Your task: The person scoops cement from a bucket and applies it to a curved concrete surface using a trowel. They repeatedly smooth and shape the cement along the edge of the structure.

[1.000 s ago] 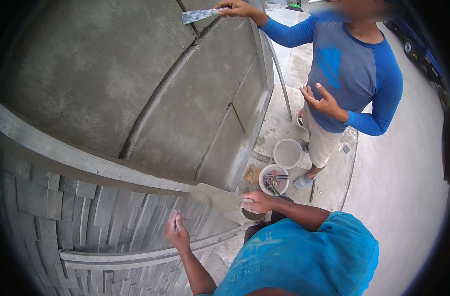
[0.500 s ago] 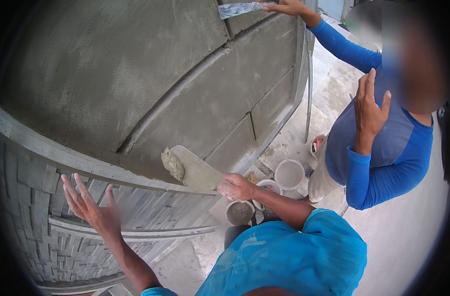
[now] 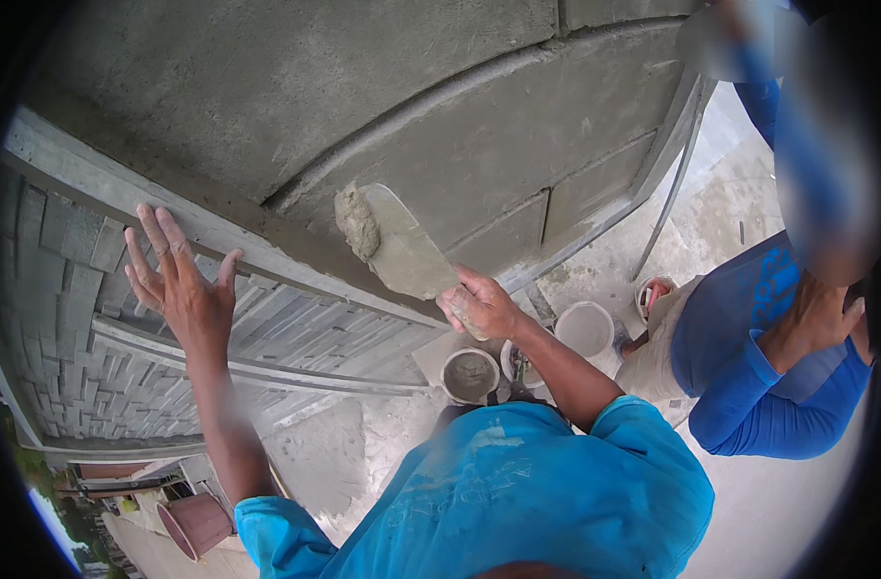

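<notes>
In my right hand (image 3: 481, 305) is a trowel (image 3: 407, 246), its handle wrapped by my fingers. A lump of wet grey mortar (image 3: 357, 222) sits at the far end of the blade. Behind the trowel stands a grey plastered wall (image 3: 518, 125) with grooves cut into block shapes. My left hand (image 3: 183, 285) is open, fingers spread, up at the pale ledge (image 3: 93, 174) along the wall's lower edge. Its fingertips overlap the ledge, but whether they touch it I cannot tell.
Below the ledge is stacked grey stone cladding (image 3: 64, 299). A mortar bucket (image 3: 469, 374), a pale bucket (image 3: 585, 328) and other containers stand on the floor near my right arm. A co-worker in a blue-sleeved shirt (image 3: 720, 338) is at the right. A reddish pot (image 3: 194, 526) lies lower left.
The view has shifted. My left hand has risen to the ledge, and the trowel with its mortar has moved up against the plastered wall. The co-worker's arms have changed position.
</notes>
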Tool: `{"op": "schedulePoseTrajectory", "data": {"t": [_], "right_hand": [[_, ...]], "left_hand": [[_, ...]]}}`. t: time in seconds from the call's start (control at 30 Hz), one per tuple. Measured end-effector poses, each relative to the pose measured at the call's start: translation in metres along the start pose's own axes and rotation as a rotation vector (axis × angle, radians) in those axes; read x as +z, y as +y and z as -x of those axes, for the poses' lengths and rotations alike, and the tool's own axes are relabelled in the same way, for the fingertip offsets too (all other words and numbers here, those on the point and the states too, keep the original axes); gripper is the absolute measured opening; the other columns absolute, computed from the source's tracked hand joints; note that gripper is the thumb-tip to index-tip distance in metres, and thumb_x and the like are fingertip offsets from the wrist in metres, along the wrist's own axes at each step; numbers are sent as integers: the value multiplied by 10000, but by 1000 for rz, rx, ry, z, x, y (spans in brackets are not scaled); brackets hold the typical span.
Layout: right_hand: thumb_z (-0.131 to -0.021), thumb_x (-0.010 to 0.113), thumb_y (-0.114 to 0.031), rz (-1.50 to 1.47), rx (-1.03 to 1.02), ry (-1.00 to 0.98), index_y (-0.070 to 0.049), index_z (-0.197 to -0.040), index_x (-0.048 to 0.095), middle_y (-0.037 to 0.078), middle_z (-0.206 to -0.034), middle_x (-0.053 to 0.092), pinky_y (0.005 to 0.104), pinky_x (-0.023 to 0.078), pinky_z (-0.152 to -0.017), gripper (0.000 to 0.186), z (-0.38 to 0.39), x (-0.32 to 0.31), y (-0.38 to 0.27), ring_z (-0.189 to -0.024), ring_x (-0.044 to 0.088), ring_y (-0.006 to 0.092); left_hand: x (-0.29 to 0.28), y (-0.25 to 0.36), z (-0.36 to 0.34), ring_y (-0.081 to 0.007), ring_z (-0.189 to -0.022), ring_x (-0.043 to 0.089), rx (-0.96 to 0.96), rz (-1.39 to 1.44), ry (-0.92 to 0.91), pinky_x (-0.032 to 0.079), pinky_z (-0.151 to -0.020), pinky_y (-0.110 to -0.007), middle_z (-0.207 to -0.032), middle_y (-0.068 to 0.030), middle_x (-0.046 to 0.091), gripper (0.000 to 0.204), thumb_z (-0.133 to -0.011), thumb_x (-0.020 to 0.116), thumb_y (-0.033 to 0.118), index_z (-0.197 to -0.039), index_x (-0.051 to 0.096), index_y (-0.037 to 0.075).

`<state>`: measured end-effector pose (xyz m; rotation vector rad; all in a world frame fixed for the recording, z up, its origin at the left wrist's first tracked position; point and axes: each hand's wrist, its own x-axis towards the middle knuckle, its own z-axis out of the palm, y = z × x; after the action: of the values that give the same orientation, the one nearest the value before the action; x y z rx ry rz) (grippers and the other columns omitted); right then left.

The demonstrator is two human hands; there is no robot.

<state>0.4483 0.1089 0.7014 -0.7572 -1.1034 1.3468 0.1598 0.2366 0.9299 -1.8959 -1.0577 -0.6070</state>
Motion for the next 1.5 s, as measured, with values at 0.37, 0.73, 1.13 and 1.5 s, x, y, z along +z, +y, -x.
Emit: {"op": "schedulePoseTrajectory", "data": {"t": [0.37,0.73,1.13,1.5], "right_hand": [[-1065,577,-322,91,-152,5,-54,-1224,622,21,-783,604,278,466,-592,315,-101,23,12,-628,544,93],[-1009,658,-363,450,-366,196,-60,-1228,669,150,-956,750,377,567,-736,374,-153,47,52,-816,733,305],[-956,724,-280,433,-518,132,-57,-1147,719,149,-1078,758,395,611,-749,293,-119,64,35,-877,763,320],[-966,726,-277,437,-445,136,-35,-1156,705,166,-997,761,372,591,-745,307,-163,48,29,-898,769,273]], "left_hand": [[16,-8,-3,-402,-1586,87,69,-8,13,60,-1220,-607,-1726,-150,171,1262,-722,783,720,-1653,215,86],[19,-10,-5,-400,-1589,65,108,-95,-11,-40,-1201,-643,-1720,-199,145,1337,-702,801,728,-1652,158,42],[14,-12,-4,-389,-1595,50,83,-114,-67,16,-1197,-669,-1734,-180,79,1376,-663,827,725,-1666,129,93],[22,-11,-6,-391,-1594,58,107,-110,-26,-16,-1182,-694,-1729,-193,98,1368,-676,804,746,-1663,135,75]]}}
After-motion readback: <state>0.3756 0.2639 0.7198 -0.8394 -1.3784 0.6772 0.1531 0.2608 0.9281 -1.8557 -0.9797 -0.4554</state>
